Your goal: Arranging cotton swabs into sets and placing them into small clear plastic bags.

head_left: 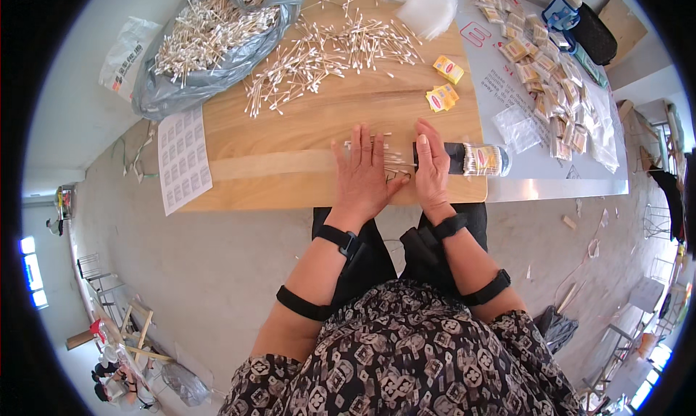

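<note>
My left hand [362, 173] lies flat, palm down and fingers stretched, over a small layer of cotton swabs [394, 158] on the wooden table [283, 144]. Swab ends show past its fingertips and by its thumb; the rest are hidden beneath it. My right hand [432, 162] stands on its edge at the right end of these swabs, fingers extended and nothing visible in its grasp. Right beside it is a black holder [454, 157]. From the holder's right end sticks a clear pack of cotton swabs [480, 161] with a yellow and red label.
A loose swab pile [312, 61] spreads across the far table beside a grey plastic bag [232, 90] full of swabs. Yellow cards [442, 97] and clear sleeves [428, 10] lie right of it. Filled packs [562, 104] heap on the grey board [522, 177]; a printed sheet [184, 159] hangs left.
</note>
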{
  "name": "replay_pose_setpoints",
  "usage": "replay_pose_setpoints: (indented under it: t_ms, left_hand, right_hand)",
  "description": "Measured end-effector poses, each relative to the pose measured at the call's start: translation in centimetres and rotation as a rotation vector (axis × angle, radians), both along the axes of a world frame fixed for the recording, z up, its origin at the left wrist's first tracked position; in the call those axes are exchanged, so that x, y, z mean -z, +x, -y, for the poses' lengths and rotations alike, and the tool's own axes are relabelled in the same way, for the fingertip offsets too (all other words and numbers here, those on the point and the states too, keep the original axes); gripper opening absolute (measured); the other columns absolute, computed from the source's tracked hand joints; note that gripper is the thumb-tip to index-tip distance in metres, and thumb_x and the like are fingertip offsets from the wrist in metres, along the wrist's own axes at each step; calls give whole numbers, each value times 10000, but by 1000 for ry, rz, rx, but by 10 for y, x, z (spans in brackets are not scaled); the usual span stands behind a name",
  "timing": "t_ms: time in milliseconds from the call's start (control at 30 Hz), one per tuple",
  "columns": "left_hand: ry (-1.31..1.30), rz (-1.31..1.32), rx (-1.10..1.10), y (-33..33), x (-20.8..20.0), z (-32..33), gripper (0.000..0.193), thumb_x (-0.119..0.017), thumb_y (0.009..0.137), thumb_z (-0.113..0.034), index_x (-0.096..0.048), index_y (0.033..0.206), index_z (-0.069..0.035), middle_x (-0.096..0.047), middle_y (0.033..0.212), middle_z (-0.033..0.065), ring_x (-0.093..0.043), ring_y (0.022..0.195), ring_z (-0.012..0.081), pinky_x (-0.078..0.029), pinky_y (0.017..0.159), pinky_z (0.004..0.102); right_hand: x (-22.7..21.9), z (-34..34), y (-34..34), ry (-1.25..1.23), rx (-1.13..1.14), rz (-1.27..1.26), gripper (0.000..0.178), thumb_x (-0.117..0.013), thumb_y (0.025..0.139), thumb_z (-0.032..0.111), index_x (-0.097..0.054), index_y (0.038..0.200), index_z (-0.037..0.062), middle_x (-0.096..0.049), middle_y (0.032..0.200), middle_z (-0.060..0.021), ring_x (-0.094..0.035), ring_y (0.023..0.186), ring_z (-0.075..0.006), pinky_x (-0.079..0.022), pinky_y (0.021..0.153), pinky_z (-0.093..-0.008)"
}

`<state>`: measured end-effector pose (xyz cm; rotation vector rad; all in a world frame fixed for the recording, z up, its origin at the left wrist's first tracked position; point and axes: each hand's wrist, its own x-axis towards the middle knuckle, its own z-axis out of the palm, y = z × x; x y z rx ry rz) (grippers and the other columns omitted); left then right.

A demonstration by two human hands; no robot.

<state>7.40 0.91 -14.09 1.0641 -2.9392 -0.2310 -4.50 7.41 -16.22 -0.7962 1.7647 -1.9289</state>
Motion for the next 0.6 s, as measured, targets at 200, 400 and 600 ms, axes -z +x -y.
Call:
replay_pose_setpoints:
  t_ms: [200,400,600]
  left_hand:
    - [5,-110,-50,4,9,14,722,-521,923,-440,-301,1440,12,-232,1518,222,-159,1437,337,-115,1141,532]
    - [417,-1012,-311,9,19,36,521,-401,1014,-303,-345,1400,41,-307,1482,216,-291,1382,323,-240,1126,398]
    - [581,-1113,-325,-7,12,26,517,-400,1015,-347,-439,1358,38,-468,1388,179,-402,1307,259,-278,1093,348]
  right_hand:
    - [-1,-1,15,-36,5,42,366,-432,1009,220,-529,1219,-64,-512,1319,-173,-460,1242,-258,-317,1069,-333]
    - [-1,10,15,-21,14,97,404,-418,1017,245,-517,1246,-73,-505,1332,-176,-461,1243,-255,-320,1069,-328]
    - [0,23,14,-40,4,145,411,-430,1014,255,-522,1249,-70,-497,1349,-177,-456,1257,-255,-320,1071,-326]
